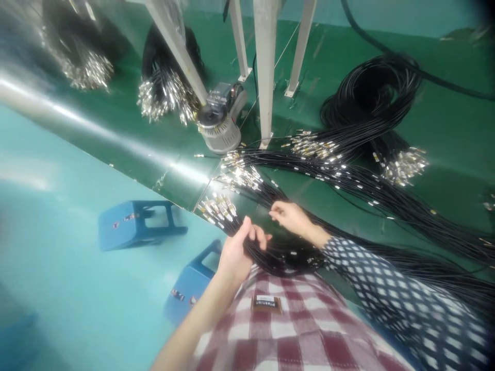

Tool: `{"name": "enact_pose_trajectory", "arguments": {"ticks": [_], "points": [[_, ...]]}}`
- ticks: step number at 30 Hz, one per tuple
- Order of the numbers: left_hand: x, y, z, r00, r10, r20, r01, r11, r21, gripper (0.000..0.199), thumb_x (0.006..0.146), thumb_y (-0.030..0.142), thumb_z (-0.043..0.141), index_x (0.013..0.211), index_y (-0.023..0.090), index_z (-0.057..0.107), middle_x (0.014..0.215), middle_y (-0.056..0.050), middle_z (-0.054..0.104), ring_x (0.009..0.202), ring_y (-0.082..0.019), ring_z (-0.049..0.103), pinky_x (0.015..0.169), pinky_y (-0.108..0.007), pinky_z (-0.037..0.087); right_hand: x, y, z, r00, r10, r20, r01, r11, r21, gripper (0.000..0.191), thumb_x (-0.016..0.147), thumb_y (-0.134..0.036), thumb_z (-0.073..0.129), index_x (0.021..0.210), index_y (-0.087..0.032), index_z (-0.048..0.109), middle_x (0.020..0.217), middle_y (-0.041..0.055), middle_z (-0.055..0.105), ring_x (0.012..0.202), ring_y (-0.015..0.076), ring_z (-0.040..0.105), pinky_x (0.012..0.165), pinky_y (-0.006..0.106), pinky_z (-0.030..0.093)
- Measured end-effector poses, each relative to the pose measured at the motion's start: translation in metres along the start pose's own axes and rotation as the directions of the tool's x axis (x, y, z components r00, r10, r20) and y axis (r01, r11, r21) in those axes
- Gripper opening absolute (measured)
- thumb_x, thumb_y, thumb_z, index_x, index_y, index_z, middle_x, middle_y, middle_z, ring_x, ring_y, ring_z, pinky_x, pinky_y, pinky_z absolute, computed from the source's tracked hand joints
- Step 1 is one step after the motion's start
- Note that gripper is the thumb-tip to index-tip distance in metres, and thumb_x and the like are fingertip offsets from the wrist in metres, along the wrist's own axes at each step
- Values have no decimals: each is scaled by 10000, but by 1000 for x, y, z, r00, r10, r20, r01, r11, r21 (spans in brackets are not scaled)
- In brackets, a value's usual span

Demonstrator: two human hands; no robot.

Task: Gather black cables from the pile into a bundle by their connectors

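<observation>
My left hand (242,248) is closed around a bundle of black cables (266,257), thumb uppermost. Metal connector tips (218,208) fan out just beyond its fingers, at the edge of the green table. To its right, my right hand (292,219) has thumb and fingers pinched together beside a second run of black cables (278,193). What it pinches, if anything, is too small to make out. Bright connector ends (243,178) of that second run lie on the table ahead of both hands.
A grey machine (220,131) with a clear cover stands behind the cables, near white metal legs (265,67). Coiled black cables (371,98) lie at the back right, more bundles (166,93) at the back left. Blue stools (131,224) stand on the floor at left.
</observation>
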State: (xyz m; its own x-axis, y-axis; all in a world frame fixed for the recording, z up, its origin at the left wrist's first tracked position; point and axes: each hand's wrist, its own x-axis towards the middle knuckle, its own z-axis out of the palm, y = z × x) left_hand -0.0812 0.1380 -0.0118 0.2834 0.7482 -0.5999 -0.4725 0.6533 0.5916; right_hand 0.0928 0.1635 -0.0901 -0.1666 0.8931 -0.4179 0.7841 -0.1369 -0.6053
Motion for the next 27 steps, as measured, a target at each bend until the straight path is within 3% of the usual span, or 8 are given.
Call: {"name": "enact_pose_trajectory", "arguments": {"ticks": [3,5,9,12,17,21,24,27], "points": [[0,0,4,998,53,-15,-53,999,-10,275,840,343,673,678,151,559,556,36,527,418,-56,408,638,-281,457,-50,16,-16,998,-59,-7,59,983,171,201,1003,-327,404,974,-200,557,838,4,731,693,113,657,665,221,502],[0,1,10,997,83,-1,-83,997,2,153,821,277,692,817,145,616,556,48,525,386,-37,361,574,-256,418,-83,23,-20,991,-112,-80,131,943,304,200,994,-336,425,926,-197,551,802,14,711,699,129,640,663,244,501],[0,4,23,994,98,52,-101,993,56,263,806,204,695,1058,146,645,557,55,521,371,-31,348,535,-245,386,-120,27,-13,958,-182,-220,244,922,299,178,982,-307,459,905,-197,576,810,37,671,714,148,608,670,278,491],[-2,4,30,992,98,82,-104,992,71,289,804,215,706,1079,139,660,586,45,533,381,-25,361,528,-241,375,-124,27,-6,939,-208,-272,279,926,253,157,978,-297,475,918,-199,582,830,46,657,731,158,600,678,292,487],[-6,2,31,995,96,38,-98,994,52,165,794,251,724,886,119,686,573,39,525,379,-17,359,500,-232,342,-121,25,-4,934,-227,-278,299,919,255,153,978,-296,482,921,-196,582,844,45,655,742,158,600,687,291,484],[-8,2,31,998,24,53,-31,992,124,169,749,239,757,794,99,673,499,39,496,379,-34,358,496,-248,345,-116,16,-4,913,-287,-290,365,893,264,162,978,-287,485,886,-191,577,808,40,646,724,149,590,670,281,478],[-11,3,32,995,6,101,-23,986,166,192,753,218,746,889,96,686,475,53,463,386,-46,363,508,-254,353,-112,9,-3,882,-309,-356,412,872,265,153,971,-282,497,880,-188,576,766,34,630,688,143,577,644,276,473],[-14,1,31,993,99,67,-104,991,82,270,767,214,732,1019,161,653,514,70,467,385,-38,347,509,-240,346,-115,9,-5,864,-287,-413,410,877,249,125,961,-263,517,884,-192,584,750,34,625,661,139,572,615,272,471]]}}
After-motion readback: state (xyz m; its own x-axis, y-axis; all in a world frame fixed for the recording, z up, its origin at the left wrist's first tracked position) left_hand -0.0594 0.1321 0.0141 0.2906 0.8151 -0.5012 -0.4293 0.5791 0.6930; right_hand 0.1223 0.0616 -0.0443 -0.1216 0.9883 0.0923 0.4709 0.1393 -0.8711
